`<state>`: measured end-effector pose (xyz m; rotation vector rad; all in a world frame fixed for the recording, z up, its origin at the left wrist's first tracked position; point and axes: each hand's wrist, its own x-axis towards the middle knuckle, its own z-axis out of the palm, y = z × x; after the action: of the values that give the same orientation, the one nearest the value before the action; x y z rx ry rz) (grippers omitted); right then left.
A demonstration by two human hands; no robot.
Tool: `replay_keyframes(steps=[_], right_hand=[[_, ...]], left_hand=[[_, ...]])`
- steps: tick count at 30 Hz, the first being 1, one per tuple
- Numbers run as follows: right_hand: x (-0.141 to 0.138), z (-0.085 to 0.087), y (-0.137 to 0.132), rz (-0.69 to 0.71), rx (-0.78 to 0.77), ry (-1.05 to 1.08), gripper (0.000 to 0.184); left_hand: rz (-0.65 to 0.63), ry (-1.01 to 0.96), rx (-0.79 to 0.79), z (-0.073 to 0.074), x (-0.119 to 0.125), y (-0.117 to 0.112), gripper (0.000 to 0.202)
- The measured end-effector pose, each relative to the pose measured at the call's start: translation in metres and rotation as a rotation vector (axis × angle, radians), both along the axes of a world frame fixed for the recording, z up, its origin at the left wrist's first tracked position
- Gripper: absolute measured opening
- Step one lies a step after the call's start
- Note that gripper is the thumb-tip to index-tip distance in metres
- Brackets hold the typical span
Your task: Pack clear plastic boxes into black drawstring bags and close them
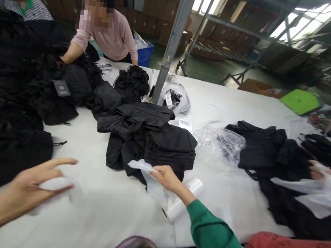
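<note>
At the lower left, my left hand pinches a small white plastic piece between thumb and fingers, with the index finger stretched out. The lower part of that piece is blurred. My right hand grips the edge of a white plastic bag, which hangs down beside a roll of plastic bags lying on the table. Just beyond the right hand is a pile of folded black garments. A black drawstring bag lies beyond my left hand.
The white table carries a clear plastic bag and black garments at right. A metal post rises behind the pile. A person in pink handles black items opposite. Another person's hand holds white plastic at right.
</note>
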<state>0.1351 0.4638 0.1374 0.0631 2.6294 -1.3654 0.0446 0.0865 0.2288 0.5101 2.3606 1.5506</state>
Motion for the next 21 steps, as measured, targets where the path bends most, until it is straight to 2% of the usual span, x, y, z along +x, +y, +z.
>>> replay_keyframes(steps=[1, 3, 4, 5, 7, 9, 11, 14, 15, 17, 19, 21], right_hand=[[-0.009, 0.007, -0.022, 0.102, -0.059, 0.023, 0.031], [-0.020, 0.022, -0.055, 0.261, -0.143, 0.101, 0.023], [-0.022, 0.028, -0.064, 0.305, -0.159, 0.138, 0.019], [-0.020, 0.032, -0.067, 0.327, -0.154, 0.159, 0.019], [-0.011, 0.030, -0.061, 0.338, -0.097, 0.138, 0.027], [0.002, 0.013, -0.048, 0.320, -0.021, 0.085, 0.028], [0.013, -0.011, -0.039, 0.260, 0.002, 0.074, 0.014], [0.019, -0.042, -0.026, 0.043, -0.111, 0.115, 0.020], [0.020, -0.047, -0.017, -0.042, -0.116, 0.109, 0.025], [0.024, -0.052, 0.011, -0.201, -0.007, 0.060, 0.033], [0.035, -0.052, 0.045, -0.340, 0.182, -0.009, 0.034], [0.053, -0.055, 0.071, -0.455, 0.320, -0.078, 0.035]], left_hand=[[-0.155, 0.090, -0.062, 0.000, 0.007, 0.028, 0.031], [-0.373, 0.049, -0.039, -0.008, 0.018, 0.081, 0.075], [-0.477, 0.008, -0.044, -0.015, 0.019, 0.101, 0.072], [-0.532, -0.026, -0.068, -0.022, 0.018, 0.115, 0.053], [-0.566, -0.105, -0.150, -0.033, 0.010, 0.121, 0.011], [-0.500, -0.235, -0.182, -0.035, -0.002, 0.103, 0.026], [-0.387, -0.410, -0.115, -0.030, -0.013, 0.076, 0.035], [-0.256, -0.555, -0.033, -0.019, -0.022, 0.033, 0.043], [-0.223, -0.545, -0.058, -0.019, -0.023, 0.020, 0.043], [-0.158, -0.427, -0.170, -0.025, -0.024, -0.006, 0.042], [-0.120, -0.228, -0.282, -0.040, -0.022, -0.028, 0.035], [-0.098, -0.115, -0.283, -0.062, -0.017, -0.036, 0.025]])
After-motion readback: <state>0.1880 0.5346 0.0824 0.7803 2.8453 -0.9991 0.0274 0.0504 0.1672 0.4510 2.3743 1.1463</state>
